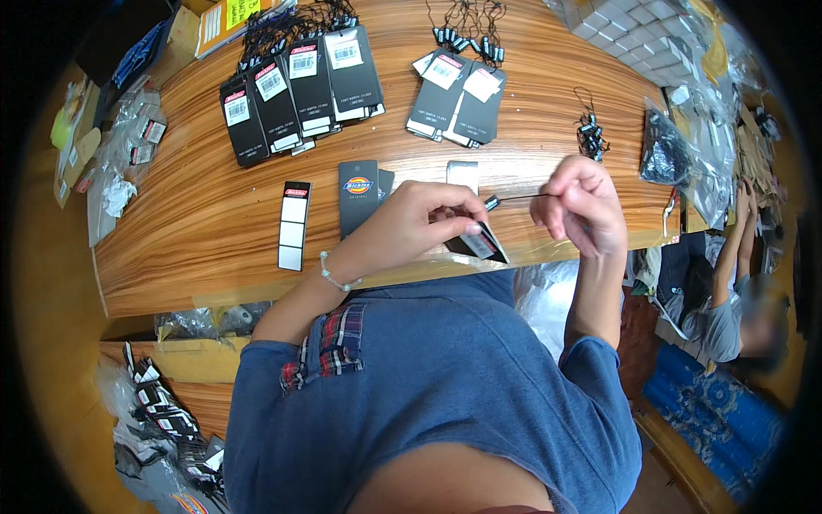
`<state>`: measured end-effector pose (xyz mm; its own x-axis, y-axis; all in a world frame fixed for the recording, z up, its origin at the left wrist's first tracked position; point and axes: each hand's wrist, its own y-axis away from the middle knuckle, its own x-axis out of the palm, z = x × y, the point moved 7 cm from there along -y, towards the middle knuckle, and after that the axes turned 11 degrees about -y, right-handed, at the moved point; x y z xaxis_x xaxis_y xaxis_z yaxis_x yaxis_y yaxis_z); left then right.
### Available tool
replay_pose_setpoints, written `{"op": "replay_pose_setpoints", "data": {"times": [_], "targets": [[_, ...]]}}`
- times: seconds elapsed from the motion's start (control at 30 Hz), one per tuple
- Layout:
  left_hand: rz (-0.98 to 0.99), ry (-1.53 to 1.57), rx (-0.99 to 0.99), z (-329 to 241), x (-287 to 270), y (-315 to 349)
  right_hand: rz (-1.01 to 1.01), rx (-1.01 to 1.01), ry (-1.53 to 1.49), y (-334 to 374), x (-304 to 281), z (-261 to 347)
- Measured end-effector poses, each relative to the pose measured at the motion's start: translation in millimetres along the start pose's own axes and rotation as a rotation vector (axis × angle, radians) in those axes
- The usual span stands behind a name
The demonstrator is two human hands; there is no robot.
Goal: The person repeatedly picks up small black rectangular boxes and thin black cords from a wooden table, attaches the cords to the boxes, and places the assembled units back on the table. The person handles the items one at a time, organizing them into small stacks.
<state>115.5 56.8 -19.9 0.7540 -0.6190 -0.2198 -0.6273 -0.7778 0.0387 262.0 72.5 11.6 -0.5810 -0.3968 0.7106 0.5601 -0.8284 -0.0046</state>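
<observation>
My left hand (428,210) is closed on a dark hang tag (479,243) with a pale label, tilted above the table's near edge. Pinched between the fingertips of my right hand (586,206) is a thin black string (522,197). It runs taut leftward to a small black toggle (491,203) by the tag; whether it passes through the tag is hidden. Beside my left wrist lie a dark grey tag (358,190) with a colored logo and a narrow black card (294,227) with white panels. A whitish card (463,175) lies just beyond my left fingers.
Strung hang tags lie in overlapping rows (301,94) at far left and a smaller group (456,98) at centre. Loose black strings (591,137) and a bagged bundle (666,147) are at right. Small white boxes (629,38) stand behind. Another person (728,317) works at far right.
</observation>
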Motion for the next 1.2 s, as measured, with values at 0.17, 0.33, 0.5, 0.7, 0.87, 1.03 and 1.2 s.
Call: {"op": "replay_pose_setpoints", "data": {"times": [0.17, 0.33, 0.5, 0.7, 0.87, 1.03, 1.2], "targets": [[0.033, 0.144, -0.018, 17, 1, 16, -0.041, -0.081, -0.287, 6, 1, -8], [0.068, 0.165, -0.068, 21, -3, 22, -0.197, -0.337, 0.189, 0, -4, 0], [-0.197, 0.315, -0.082, 29, -27, 25, -0.285, -0.577, 0.398, -13, 11, 13], [-0.655, 0.106, -0.011, 7, -68, 34, -0.307, -0.315, 0.46, -24, 32, -16], [-0.754, 0.072, 0.005, -4, -76, 37, -0.331, -0.41, 1.008, -39, 55, -20], [-0.764, 0.043, 0.033, -8, -76, 35, -0.303, -0.501, 1.235, -44, 63, -22], [-0.772, 0.032, 0.023, -6, -75, 34, -0.297, -0.527, 1.241, -48, 66, -23]]}}
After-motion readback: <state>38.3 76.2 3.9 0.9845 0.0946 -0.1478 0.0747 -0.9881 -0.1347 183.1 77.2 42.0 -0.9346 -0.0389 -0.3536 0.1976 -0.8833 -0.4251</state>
